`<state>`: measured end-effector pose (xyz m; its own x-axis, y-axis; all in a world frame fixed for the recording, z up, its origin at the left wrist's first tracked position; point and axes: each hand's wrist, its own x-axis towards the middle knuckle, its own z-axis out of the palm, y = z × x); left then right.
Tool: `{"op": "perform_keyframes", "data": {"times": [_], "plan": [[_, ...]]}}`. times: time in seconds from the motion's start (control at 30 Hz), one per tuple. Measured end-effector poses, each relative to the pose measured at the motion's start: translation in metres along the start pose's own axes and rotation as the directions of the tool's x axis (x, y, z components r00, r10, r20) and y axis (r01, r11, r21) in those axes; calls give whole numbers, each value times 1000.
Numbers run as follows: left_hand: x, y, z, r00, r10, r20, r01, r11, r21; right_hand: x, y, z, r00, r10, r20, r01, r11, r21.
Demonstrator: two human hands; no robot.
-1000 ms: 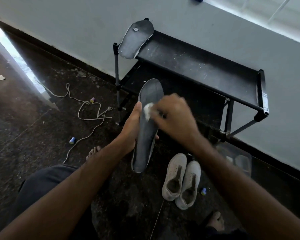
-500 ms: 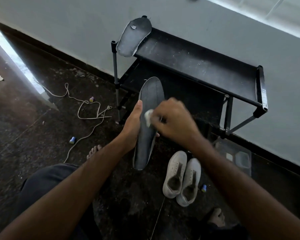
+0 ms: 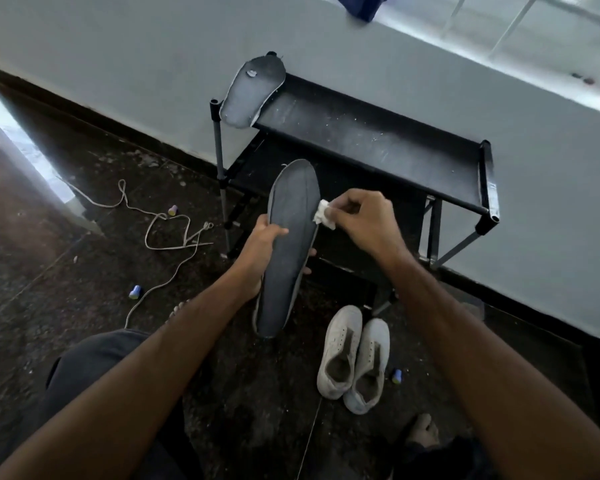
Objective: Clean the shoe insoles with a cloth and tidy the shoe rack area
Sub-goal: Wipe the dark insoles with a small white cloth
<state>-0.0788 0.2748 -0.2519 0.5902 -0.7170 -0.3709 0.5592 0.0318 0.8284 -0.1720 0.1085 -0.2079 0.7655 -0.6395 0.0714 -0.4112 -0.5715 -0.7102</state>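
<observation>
My left hand [image 3: 261, 249] grips a long dark grey insole [image 3: 288, 244] at its middle, thumb on top and fingers underneath, holding it up lengthwise in front of me. My right hand [image 3: 364, 225] pinches a small white cloth [image 3: 324, 214] against the insole's right edge near the toe end. A second dark insole [image 3: 253, 91] lies over the left end of the black shoe rack [image 3: 371, 140], with a small pale scrap on it.
A pair of white shoes [image 3: 354, 356] stands on the dark floor below my hands. Loose white laces [image 3: 167, 230] trail across the floor at left, with small coloured caps [image 3: 135, 291] scattered about. My bare feet show near the shoes. A grey wall backs the rack.
My right hand with the cloth has slid from the insole's middle to its right edge, baring the surface. My left thumb now lies over the insole's top.
</observation>
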Motion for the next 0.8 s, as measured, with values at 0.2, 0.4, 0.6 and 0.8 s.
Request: {"op": "perform_keyframes", "data": {"times": [0.2, 0.4, 0.6, 0.8], "plan": [[-23, 21, 9, 998, 9, -58, -6, 999, 40, -13, -18, -16, 982, 163, 94, -184, 936, 301], [11, 57, 20, 964, 208, -168, -136, 922, 364, 8, -41, -41, 983, 160, 91, -184, 876, 446], [102, 114, 32, 896, 433, -96, -292, 739, 607, 98, -46, -43, 988, 155, -1, -124, 798, 590], [211, 172, 43, 926, 375, -40, -225, 633, 740, 203, -30, -33, 971, 237, 16, -188, 725, 663]]}}
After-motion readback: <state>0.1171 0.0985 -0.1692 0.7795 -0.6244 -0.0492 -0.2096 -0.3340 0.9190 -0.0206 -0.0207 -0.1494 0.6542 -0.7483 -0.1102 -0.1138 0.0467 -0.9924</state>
